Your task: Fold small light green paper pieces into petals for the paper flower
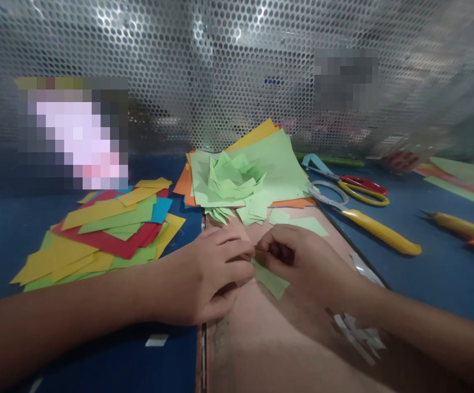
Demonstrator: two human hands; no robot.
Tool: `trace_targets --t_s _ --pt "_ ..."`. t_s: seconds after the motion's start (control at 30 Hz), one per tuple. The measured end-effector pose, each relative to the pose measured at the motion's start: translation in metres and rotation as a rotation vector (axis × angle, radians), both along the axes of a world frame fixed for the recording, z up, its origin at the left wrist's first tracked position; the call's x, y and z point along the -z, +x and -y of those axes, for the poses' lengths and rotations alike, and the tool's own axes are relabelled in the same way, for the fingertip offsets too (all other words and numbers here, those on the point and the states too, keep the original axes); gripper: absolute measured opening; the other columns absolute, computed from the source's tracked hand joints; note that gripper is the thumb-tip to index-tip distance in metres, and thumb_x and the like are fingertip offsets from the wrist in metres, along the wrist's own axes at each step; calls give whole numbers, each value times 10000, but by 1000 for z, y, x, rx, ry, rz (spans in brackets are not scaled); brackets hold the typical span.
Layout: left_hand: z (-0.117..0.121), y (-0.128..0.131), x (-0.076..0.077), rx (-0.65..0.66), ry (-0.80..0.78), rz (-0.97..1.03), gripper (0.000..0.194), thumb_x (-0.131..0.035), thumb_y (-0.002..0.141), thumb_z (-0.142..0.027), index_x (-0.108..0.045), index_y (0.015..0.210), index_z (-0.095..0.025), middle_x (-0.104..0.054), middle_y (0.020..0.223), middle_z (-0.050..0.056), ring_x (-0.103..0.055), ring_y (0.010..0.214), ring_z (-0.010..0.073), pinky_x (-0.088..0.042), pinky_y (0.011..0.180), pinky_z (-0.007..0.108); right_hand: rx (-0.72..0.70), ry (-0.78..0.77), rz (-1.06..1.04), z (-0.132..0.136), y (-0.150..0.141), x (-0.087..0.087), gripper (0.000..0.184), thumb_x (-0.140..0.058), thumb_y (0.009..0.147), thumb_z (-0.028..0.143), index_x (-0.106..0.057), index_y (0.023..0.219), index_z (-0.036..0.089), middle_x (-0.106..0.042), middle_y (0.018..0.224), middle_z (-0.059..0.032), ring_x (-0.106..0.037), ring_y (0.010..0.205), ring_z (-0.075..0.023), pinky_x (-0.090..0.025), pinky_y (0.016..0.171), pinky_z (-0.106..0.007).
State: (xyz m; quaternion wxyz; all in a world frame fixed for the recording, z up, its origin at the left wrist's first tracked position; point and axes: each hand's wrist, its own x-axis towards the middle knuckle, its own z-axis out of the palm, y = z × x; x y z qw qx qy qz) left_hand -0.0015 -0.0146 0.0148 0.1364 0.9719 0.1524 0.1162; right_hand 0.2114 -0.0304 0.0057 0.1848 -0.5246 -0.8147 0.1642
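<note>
Both of my hands meet over a brown board (270,338) at a small light green paper piece (273,281). My right hand (298,254) is closed, its thumb and index finger pinched at the paper's upper edge. My left hand (212,273) comes from the left with bent fingers pressed at the same edge; its fingertips partly hide the paper. Just beyond stands a folded green paper flower (236,177) on a stack of coloured sheets (290,169). Folded green pieces (255,210) and a flat green slip (308,225) lie between the flower and my hands.
A pile of yellow, red, green and blue paper (128,245) lies left on the blue table. Right are scissors (363,188), a yellow-handled tool with a grey ring (378,232) and another yellow tool (462,226). White scraps (360,333) lie under my right forearm. Perforated metal (237,65) stands behind.
</note>
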Motion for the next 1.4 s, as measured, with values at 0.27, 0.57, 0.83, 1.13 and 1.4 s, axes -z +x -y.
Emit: trace_targets --t_s 0.27,0.57,0.83,1.13,1.4 --pt "1 -1 1 -15 6 4 238 -441 833 -175 -594 1014 -163 -546 1070 110 -462 1012 260 -349 913 435 -109 197 48 2 2 3 89 -581 755 125 -632 708 182 -619 656 -3 -541 629 -130 -383 566 -217" --pt "1 -1 2 -33 13 -11 236 -439 831 -185 -599 1004 -169 -536 1114 104 -443 1054 264 -336 927 430 -204 345 95 5 6 4 146 -539 827 140 -670 772 174 -656 715 -28 -580 667 -153 -426 632 -260" --pt "1 -1 3 -30 21 17 220 -441 837 -188 -599 987 -157 -551 1095 104 -449 1041 258 -328 935 429 -259 420 158 6 5 4 196 -499 869 155 -636 730 150 -617 677 -36 -538 651 -163 -408 604 -271" --pt "2 -2 5 -46 4 27 239 -475 824 -181 -598 1029 -168 -513 1228 91 -400 1151 256 -280 1008 427 -312 455 237 8 7 5 235 -452 903 159 -616 735 155 -599 679 -31 -521 658 -170 -399 604 -282" --pt "1 -2 3 -36 11 10 238 -458 828 -173 -602 1017 -170 -541 1164 104 -445 1071 261 -331 946 435 -388 509 286 8 10 5 267 -415 915 155 -658 805 142 -633 740 -62 -549 669 -179 -435 606 -294"
